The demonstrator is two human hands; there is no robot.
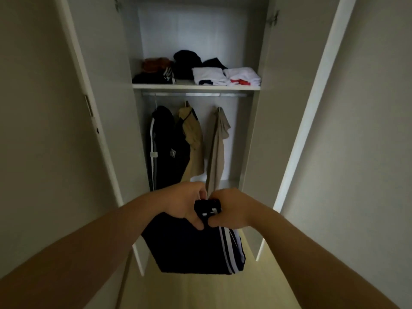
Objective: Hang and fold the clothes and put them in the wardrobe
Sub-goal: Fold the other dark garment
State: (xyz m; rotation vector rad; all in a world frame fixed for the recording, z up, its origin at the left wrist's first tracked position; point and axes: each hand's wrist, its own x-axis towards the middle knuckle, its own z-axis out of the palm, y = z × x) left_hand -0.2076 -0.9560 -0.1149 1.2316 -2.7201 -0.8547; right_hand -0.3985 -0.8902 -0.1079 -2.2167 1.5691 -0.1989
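Low at centre frame, before the open wardrobe [263, 130]: holding a dark striped garment [189, 248] clear of the floor [200, 291], left hand [182, 204] and right hand [233, 208] close together at its bunched top. Fingers [201, 194] of both curled tight round that top edge, thumbs pinching from below. Hanging free beneath the hands, folded over on itself. Cannot tell whether gripping a hanger as well; only a thin pale line beside the left hand.

Likely trouble from here:
- Slipping or unfolding on the way in, through a loosened pinch during any change of grip.
- Brushing or dragging against the beige garment [217, 148] hanging just above the hands, perhaps pulling it off the rail [194, 94].
- If hanging, missing the rail with the hook in such dim light.
- If bound for the shelf [196, 86] instead, toppling the folded piles by pushing in where little room left.

Upper centre, on the shelf:
- two white folded stacks [208, 75] at right
- a dark pile [186, 63] behind them
- a brown item [156, 63] at left, over another dark stack

Below the rail, left to right: dark jacket [165, 148] with a white stripe, tan shirt [194, 141], then the beige garment. Open rail between tan and beige, and again at far right.

Left door [100, 85] and right door [289, 108] swung wide toward the frame edges, not blocking. Standing in the way: mainly the lower end of the beige garment, just beyond the hands.
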